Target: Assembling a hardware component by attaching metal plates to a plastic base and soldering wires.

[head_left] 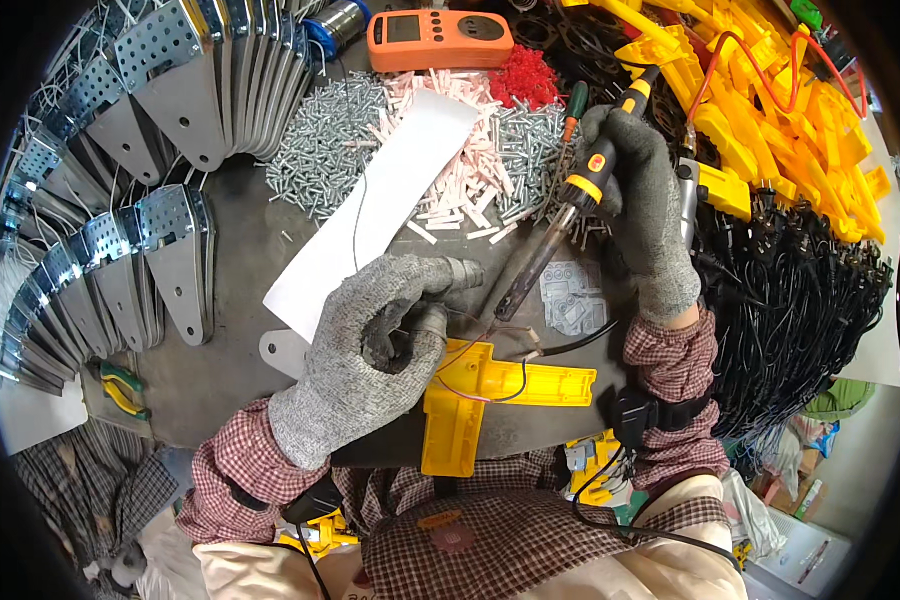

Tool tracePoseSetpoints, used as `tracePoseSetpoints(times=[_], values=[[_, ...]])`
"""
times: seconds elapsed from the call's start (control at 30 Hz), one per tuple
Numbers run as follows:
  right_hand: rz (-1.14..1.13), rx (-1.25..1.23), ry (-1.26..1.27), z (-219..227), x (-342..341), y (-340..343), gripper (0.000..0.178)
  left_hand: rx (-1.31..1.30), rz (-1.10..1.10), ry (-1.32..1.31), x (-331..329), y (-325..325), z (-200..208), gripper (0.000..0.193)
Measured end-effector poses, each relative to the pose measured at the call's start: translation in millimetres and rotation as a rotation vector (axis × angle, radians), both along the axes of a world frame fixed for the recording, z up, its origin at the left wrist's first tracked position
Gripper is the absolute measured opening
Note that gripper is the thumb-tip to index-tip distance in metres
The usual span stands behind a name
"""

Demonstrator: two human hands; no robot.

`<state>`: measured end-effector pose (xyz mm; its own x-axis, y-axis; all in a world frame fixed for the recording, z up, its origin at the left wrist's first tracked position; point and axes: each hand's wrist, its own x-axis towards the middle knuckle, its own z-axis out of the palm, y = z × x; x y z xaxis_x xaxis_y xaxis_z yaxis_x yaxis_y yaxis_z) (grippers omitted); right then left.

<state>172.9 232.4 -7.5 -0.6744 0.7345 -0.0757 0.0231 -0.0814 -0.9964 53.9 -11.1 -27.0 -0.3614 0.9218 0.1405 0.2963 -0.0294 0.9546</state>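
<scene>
A dark desk carries a white paper strip, with screws left of it, metal brackets beyond them.

The soldering iron is black with yellow and orange bands on its handle and a long metal shaft. It slants in the right grip, handle up and away, tip down toward the left grip. The yellow plastic part lies flat on the table just below the left grip, T-shaped, with thin red and black wires looping across its top, close under the iron's tip.
</scene>
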Motion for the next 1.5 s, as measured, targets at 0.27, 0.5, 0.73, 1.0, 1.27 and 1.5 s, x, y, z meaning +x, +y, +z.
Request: tracePoseSetpoints(times=[0.27, 0.5, 0.73, 1.0, 1.27, 1.5], values=[[-0.043, 0.015, 0.007, 5, -1, -5, 0.032, 0.085, 0.028, -0.092, 4, 0, -12, 0.038], [0.015, 0.042, 0.027, 5, 3, -3, 0.028, -0.036, 0.004, -0.038, 0, -1, -4, 0.037], [0.001, 0.045, 0.007, 12, 3, -7, 0.028, 0.061, -0.012, -0.041, 1, 1, -11, 0.037], [-0.072, 0.049, -0.012, 11, -2, -11, 0.030, 0.008, -0.069, 0.010, -1, -1, -18, 0.039], [-0.003, -0.001, 0.117, 20, 19, 6, 0.030, 0.164, 0.015, 0.379, 2, -15, 15, 0.035], [0.207, -0.083, 0.110, 23, 20, -20, 0.028, 0.085, -0.033, 0.595, 21, -27, 15, 0.038]])
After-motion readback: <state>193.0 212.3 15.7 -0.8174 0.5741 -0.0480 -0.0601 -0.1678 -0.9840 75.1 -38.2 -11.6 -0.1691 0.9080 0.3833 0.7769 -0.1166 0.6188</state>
